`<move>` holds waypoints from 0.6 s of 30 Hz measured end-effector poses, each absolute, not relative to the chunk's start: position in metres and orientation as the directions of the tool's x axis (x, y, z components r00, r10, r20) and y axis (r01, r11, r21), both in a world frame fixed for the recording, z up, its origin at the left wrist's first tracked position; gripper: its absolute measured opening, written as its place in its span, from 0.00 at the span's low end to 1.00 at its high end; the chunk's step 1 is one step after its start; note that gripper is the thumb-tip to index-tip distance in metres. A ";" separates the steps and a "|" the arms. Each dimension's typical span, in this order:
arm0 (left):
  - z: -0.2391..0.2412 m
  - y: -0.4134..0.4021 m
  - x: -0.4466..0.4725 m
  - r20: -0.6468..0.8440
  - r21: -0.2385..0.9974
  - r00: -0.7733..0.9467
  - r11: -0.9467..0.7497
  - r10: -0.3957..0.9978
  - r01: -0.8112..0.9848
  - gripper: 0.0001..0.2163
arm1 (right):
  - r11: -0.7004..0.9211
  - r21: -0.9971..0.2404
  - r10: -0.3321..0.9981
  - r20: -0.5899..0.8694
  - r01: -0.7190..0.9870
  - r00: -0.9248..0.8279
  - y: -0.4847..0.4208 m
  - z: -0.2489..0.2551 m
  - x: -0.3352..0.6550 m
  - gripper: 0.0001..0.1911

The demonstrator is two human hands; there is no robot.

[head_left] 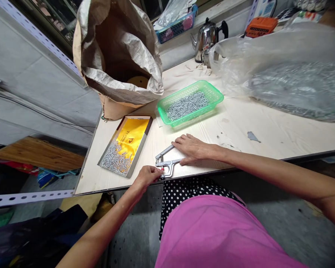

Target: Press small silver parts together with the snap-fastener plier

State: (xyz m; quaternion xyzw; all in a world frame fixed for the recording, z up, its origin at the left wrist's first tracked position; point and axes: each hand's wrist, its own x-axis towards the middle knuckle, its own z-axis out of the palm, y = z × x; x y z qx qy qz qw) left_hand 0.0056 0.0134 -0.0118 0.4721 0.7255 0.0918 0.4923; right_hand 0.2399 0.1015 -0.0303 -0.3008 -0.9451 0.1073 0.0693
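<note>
A metal hand press tool (164,160) lies near the front edge of the white table (240,126). My right hand (191,148) rests over its two handles, fingers laid around them. My left hand (148,175) is closed in a pinch at the tool's jaw, holding something too small to make out. Just left of it sits a flat box lid (125,146) with a yellow lining and a heap of small metal pieces. A green plastic basket (190,102) full of the same metal pieces stands behind the tool.
A large open paper sack (120,56) stands at the table's back left. A big clear plastic bag (290,70) of metal parts covers the right side. A steel kettle (208,37) and a blue basket (177,24) sit at the back.
</note>
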 end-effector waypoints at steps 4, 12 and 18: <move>-0.012 0.012 0.005 -0.615 0.596 -0.063 0.515 0.786 0.616 0.23 | 0.787 -0.267 0.592 0.078 0.556 -0.802 0.099 -0.031 0.238 0.34; 0.006 0.003 0.008 -0.146 0.452 -0.028 0.092 0.989 0.888 0.14 | 0.785 -0.326 0.593 0.147 0.528 -0.791 0.092 -0.038 0.238 0.33; -0.008 0.023 0.038 0.017 0.345 0.362 -0.346 0.932 0.873 0.21 | 0.773 -0.351 0.602 0.142 0.529 -0.786 0.090 -0.038 0.236 0.37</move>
